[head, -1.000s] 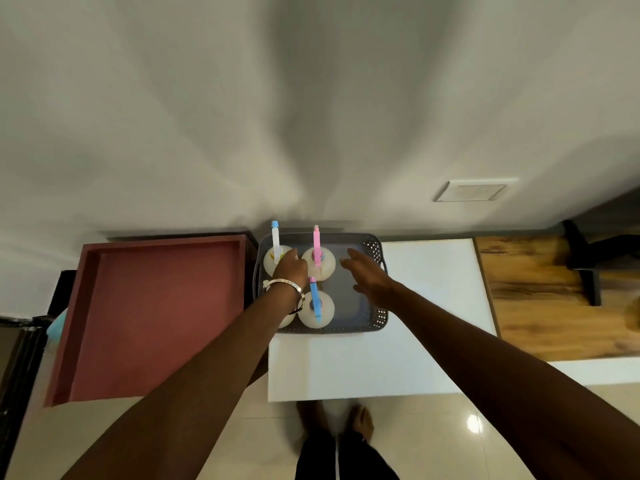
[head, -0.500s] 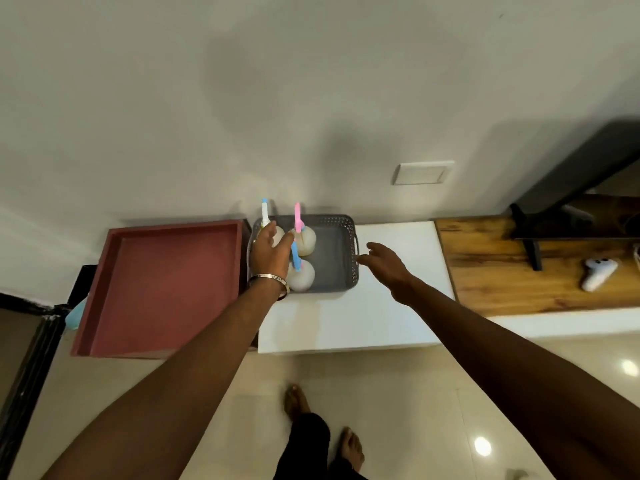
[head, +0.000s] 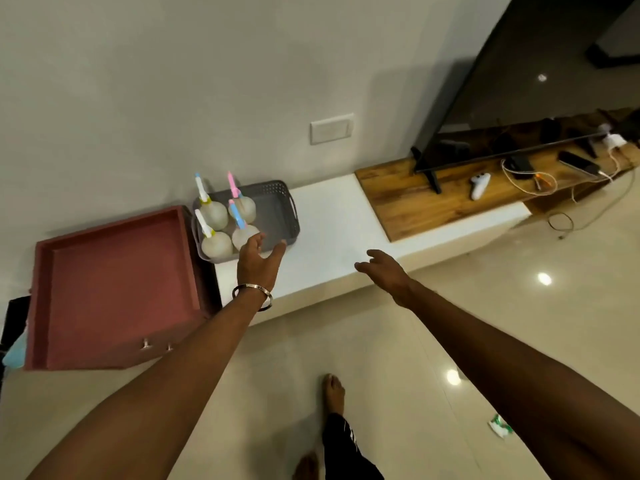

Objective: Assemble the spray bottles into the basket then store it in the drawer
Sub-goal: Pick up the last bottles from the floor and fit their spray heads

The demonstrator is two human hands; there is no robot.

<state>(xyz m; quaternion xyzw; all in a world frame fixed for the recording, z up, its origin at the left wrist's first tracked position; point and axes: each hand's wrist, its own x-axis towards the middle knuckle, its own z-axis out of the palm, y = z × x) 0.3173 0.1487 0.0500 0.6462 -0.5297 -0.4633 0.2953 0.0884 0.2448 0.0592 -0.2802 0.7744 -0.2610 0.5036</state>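
Both hands have withdrawn from the basket (head: 277, 216): the left hand (head: 258, 261) hovers at its near rim with grip released, fingers spread, and the right hand (head: 382, 270) hangs loosely open over the white tabletop (head: 339, 216), holding nothing. Four spray bottles (head: 225, 221) stand upright, crowded into the basket's left half, beside the open red drawer (head: 114, 282). Risk: lifting by one side would tilt the unevenly loaded basket and topple the tall bottles.

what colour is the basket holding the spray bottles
Grey, with a perforated wall; the basket shows best in the head view.
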